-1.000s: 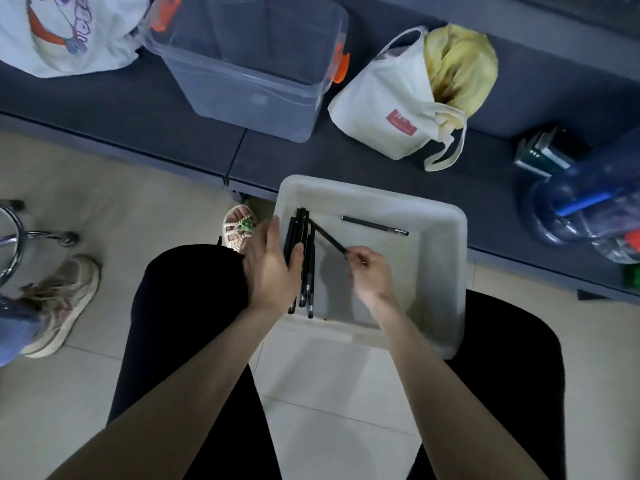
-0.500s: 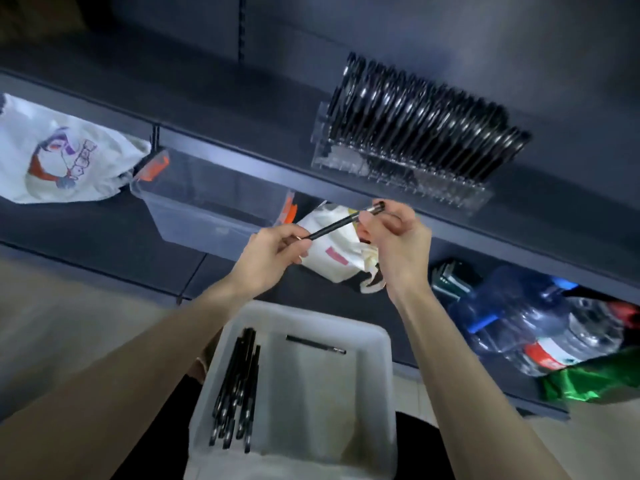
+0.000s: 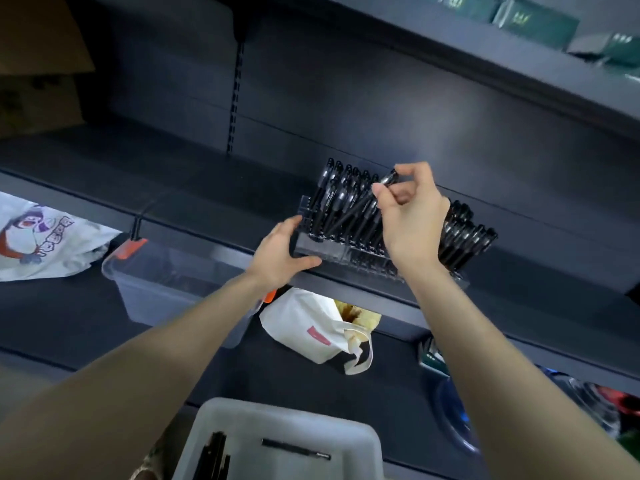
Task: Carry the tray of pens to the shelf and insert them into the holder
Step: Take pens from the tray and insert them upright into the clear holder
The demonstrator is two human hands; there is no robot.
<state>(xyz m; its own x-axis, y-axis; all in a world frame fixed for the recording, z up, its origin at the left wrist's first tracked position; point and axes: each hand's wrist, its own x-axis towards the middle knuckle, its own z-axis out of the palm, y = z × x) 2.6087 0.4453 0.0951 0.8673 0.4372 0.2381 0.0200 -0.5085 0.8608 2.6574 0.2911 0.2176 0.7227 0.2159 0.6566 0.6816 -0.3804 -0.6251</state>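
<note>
A clear acrylic pen holder (image 3: 325,249) stands on the dark shelf (image 3: 194,188), filled with several upright black pens (image 3: 464,237). My right hand (image 3: 412,216) pinches the top of one black pen (image 3: 356,206), which slants down to the left into the holder's left part. My left hand (image 3: 282,252) grips the holder's left end, thumb under its front edge. The white tray (image 3: 363,441) sits at the bottom of the view, with a bundle of black pens (image 3: 214,459) at its left and one loose pen (image 3: 296,449) across the middle.
On the lower shelf lie a clear storage bin with orange latches (image 3: 166,285), a white tote bag with yellow contents (image 3: 318,330), a printed white bag (image 3: 38,237) and blue water bottles (image 3: 460,417). Green boxes (image 3: 533,19) sit on the top shelf, a cardboard box (image 3: 38,64) at upper left.
Both hands rose from in front of the lower shelf to the holder. The right hand carried the pen up into the holder's left part; the left hand let go of the pen and took the holder's end.
</note>
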